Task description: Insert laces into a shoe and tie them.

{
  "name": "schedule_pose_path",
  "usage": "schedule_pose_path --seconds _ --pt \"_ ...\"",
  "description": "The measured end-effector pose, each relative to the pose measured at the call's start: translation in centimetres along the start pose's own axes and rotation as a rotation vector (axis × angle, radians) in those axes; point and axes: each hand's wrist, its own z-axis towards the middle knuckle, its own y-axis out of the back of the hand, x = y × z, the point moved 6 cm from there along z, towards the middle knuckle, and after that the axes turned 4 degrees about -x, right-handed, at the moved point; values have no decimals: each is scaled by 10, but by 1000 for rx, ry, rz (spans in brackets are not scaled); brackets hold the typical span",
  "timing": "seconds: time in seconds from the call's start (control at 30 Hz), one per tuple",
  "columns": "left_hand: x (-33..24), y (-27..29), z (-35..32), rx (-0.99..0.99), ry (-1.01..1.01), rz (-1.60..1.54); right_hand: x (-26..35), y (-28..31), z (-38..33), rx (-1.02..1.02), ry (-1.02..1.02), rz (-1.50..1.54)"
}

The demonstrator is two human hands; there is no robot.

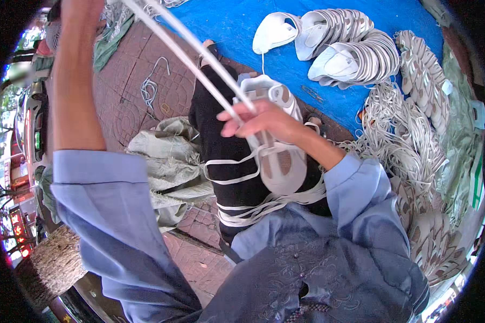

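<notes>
On my lap lies a white and beige shoe upper (282,169) with mesh panels, and white laces run through it. Two lengths of white lace (199,75) stretch taut from the upper edge down to my right hand (269,123). Its fingers are closed on the laces just above the shoe upper. My left forearm reaches far up; my left hand (83,8) is cut off by the frame edge and blurred, so its fingers are hidden. A loop of lace (231,171) hangs across my black trousers, and more strands (269,211) lie over my thighs.
Rows of nested shoe uppers (355,62) rest on a blue sheet (221,24). At right are a heap of loose laces (399,134) and more stacked uppers (436,242). A pale woven sack (167,161) and a tangled cord (150,89) lie on the paving at left, beyond a tree trunk (51,264).
</notes>
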Motion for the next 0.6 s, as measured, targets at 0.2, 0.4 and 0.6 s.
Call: schedule_pose_path --seconds 0.2,0.4,0.6 --pt "29 -17 -130 107 -519 1463 -25 37 -20 -123 -129 349" --pt "38 -130 -386 948 -390 820 -25 38 -5 -197 -193 392" --pt "65 -127 -407 950 -507 930 4 45 20 -217 -184 123"
